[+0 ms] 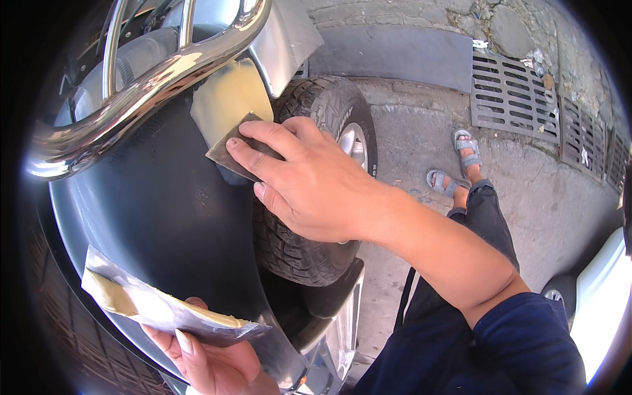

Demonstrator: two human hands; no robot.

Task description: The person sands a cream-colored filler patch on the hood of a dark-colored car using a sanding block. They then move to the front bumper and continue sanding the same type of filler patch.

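My right hand grips a thin, flat filler spreader, its fingers spread across the upper face. The spreader's far edge lies against a patch of yellow body filler on the dark car fender, just above the wheel arch. At the lower left, my left hand holds a bent metal plate from below. Yellow filler sits in a lump at the plate's left end and in a strip along its edge.
A chrome bull bar curves around the front of the car. Beside the fender is a treaded tyre, with a side step behind it. Drain grates and a flat metal sheet line the wall. A white car stands at the right.
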